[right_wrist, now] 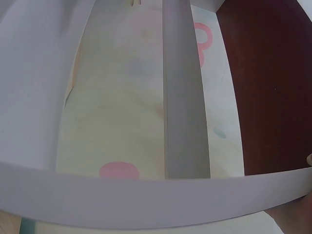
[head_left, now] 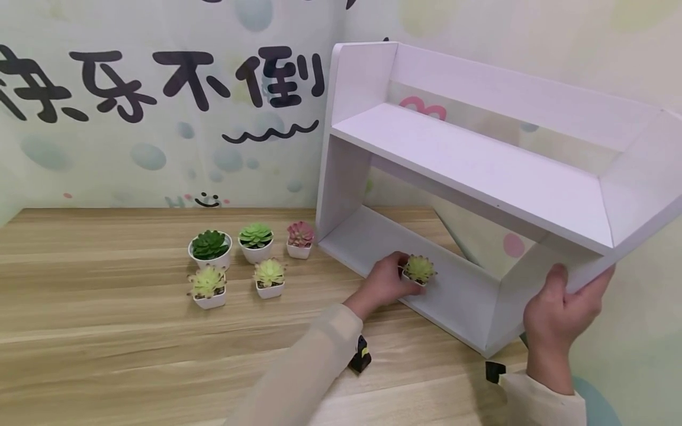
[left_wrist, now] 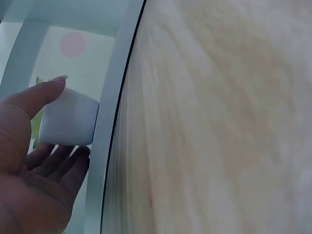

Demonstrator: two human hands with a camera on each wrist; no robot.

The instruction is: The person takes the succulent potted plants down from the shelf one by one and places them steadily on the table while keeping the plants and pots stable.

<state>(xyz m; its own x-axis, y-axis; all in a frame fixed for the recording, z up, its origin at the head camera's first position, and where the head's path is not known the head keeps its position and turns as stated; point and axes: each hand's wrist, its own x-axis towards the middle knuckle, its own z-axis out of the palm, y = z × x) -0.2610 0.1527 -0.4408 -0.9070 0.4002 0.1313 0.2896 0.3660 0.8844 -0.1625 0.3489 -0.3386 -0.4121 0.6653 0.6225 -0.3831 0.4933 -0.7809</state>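
Note:
A small potted succulent [head_left: 419, 269], pale green in a white pot, is in my left hand [head_left: 386, 278], just above the front part of the white shelf's bottom board. In the left wrist view, thumb and fingers pinch the white pot [left_wrist: 70, 117] from opposite sides, close to the board's edge. My right hand [head_left: 563, 310] grips the right side panel of the white two-tier shelf [head_left: 469, 171], which stands angled on the table. In the right wrist view, the panel's edge [right_wrist: 146, 202] crosses the bottom and part of the right hand [right_wrist: 295, 214] shows at the corner.
Left of the shelf stand several potted succulents: a dark green one [head_left: 209, 245], a bright green one [head_left: 256, 239], a reddish one [head_left: 300, 236] and two pale green ones, one at the front left [head_left: 209, 285]. Beneath is a wooden table [head_left: 133, 355]; a printed cloth [head_left: 160, 148] hangs behind.

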